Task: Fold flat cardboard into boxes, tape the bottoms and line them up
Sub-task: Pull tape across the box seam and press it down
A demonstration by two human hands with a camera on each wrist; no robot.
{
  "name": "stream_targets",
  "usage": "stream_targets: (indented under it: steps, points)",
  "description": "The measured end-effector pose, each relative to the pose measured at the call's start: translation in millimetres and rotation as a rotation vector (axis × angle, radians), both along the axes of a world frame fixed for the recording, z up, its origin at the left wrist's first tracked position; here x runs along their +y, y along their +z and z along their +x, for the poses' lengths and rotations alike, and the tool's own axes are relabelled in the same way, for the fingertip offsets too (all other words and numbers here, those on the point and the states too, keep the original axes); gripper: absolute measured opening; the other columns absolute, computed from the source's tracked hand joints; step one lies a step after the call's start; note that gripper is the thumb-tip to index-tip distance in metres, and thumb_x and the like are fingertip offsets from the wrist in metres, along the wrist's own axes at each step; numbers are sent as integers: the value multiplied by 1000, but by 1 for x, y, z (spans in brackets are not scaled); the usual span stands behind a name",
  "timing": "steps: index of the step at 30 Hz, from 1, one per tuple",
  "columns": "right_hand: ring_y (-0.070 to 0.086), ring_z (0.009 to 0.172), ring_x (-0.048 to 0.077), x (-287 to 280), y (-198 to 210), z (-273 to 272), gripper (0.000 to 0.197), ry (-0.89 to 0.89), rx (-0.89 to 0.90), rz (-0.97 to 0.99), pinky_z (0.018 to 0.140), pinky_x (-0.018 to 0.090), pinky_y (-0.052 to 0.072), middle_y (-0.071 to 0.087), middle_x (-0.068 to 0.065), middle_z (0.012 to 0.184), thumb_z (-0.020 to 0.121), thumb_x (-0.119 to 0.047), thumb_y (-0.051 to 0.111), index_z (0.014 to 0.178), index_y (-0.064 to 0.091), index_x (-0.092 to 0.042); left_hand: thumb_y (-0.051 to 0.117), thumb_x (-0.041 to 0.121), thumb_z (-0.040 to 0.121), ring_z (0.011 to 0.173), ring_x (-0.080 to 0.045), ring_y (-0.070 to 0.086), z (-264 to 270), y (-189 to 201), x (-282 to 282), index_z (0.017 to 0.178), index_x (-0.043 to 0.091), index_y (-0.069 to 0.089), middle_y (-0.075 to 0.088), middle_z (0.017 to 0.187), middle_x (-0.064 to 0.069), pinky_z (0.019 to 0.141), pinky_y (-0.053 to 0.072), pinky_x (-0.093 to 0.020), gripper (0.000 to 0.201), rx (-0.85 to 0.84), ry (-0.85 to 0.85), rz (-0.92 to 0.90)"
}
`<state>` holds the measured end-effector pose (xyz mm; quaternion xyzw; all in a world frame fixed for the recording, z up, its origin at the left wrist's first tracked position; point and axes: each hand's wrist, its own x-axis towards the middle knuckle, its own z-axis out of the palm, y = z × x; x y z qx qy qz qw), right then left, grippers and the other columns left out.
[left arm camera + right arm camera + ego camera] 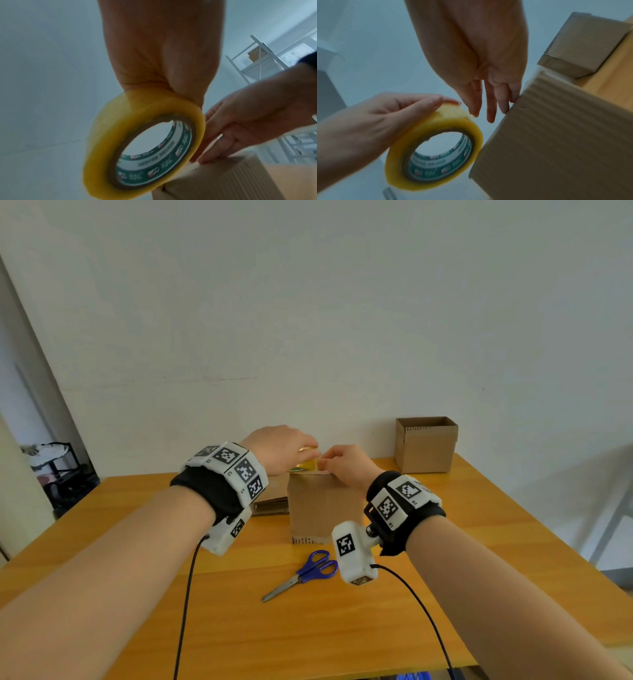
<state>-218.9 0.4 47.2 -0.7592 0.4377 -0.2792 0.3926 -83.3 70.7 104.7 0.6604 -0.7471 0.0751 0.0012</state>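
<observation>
A folded cardboard box [323,508] stands in the middle of the wooden table [445,594]. At its far top edge my left hand [291,446] grips a yellowish tape roll [308,462] with a green-printed core [142,146], fingers curled over the rim. My right hand [337,462] is right beside the roll, and its straight fingers [503,106] press down on the box's top edge [556,142]. A pale strip of tape lies under those fingers; I cannot tell whether thumb and forefinger pinch its end.
An open-topped finished box [424,445] stands at the back right near the wall. Blue-handled scissors [305,573] lie in front of the middle box. Flat cardboard sheets [270,503] are stacked behind my left wrist. White shelving [254,60] stands off to the right.
</observation>
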Motion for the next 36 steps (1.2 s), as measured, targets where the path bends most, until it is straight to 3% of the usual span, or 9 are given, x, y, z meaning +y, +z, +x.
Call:
stream_targets:
  steps: [7, 13, 15, 18, 21, 23, 27, 31, 36]
  points:
    - [56, 78, 17, -3, -3, -13, 7, 1, -151, 163, 71, 28, 49, 61, 7, 85, 91, -18, 60, 90, 64, -13, 50, 67, 81, 97, -20, 58, 1, -5, -1, 131, 31, 43, 61, 112, 1, 77, 48, -33, 63, -47, 1, -22]
    - [56, 86, 20, -6, -5, -20, 3, 41, -294, 240, 84, 28, 51, 59, 13, 91, 90, -7, 60, 90, 61, -4, 64, 15, 75, 77, -17, 48, 5, -14, 2, 106, 20, 38, 56, 96, -3, 61, 38, -30, 41, -61, 31, -162]
    - [57, 87, 18, -8, -6, -25, 10, 52, -281, 224, 79, 23, 50, 59, 13, 92, 89, -8, 62, 97, 61, -2, 64, 16, 77, 89, -19, 47, 10, -17, 0, 110, 18, 40, 53, 105, -2, 68, 40, -31, 41, 48, 42, -269]
    - [61, 100, 25, -10, -8, -29, 8, 72, -289, 219, 94, 28, 50, 63, 21, 103, 88, -7, 64, 94, 61, -3, 65, 16, 79, 96, -23, 52, 15, -22, -7, 120, 15, 41, 51, 116, -7, 74, 46, -34, 47, 257, 102, -361]
    - [60, 84, 10, -9, -8, -31, 19, 63, -248, 169, 67, 9, 50, 63, 6, 91, 89, -5, 62, 105, 62, 4, 65, 15, 82, 103, -30, 57, 17, -31, -14, 133, 11, 36, 56, 121, -12, 81, 46, -35, 58, 497, 196, -434]
    - [61, 80, 9, -9, -8, -30, 18, 61, -326, 220, 63, 11, 51, 64, 5, 88, 91, -1, 58, 107, 59, 6, 67, 22, 83, 109, -33, 56, 19, -35, -21, 137, 8, 34, 57, 122, -14, 88, 46, -39, 65, 709, 301, -462]
    - [64, 89, 27, -11, -6, -26, 13, 24, -551, 391, 84, 31, 55, 62, 23, 100, 94, 0, 48, 104, 56, 5, 58, 26, 90, 99, -36, 62, 20, -46, -31, 119, 7, 50, 61, 113, -16, 83, 53, -44, 36, 986, 390, -371]
    - [65, 103, 31, -10, -9, -28, 29, 73, -574, 426, 86, 28, 55, 63, 27, 114, 94, -14, 56, 115, 57, 7, 52, 0, 90, 105, -35, 60, 17, -50, -32, 125, 9, 44, 56, 119, -17, 82, 55, -51, 37, 1241, 355, -335]
    - [66, 103, 31, -8, -12, -31, 12, 77, -595, 396, 84, 27, 55, 65, 26, 111, 95, -18, 56, 89, 59, -7, 64, 0, 84, 104, -41, 60, 21, -62, -33, 104, -6, 64, 64, 107, -29, 91, 49, -47, 21, 1239, 451, -367]
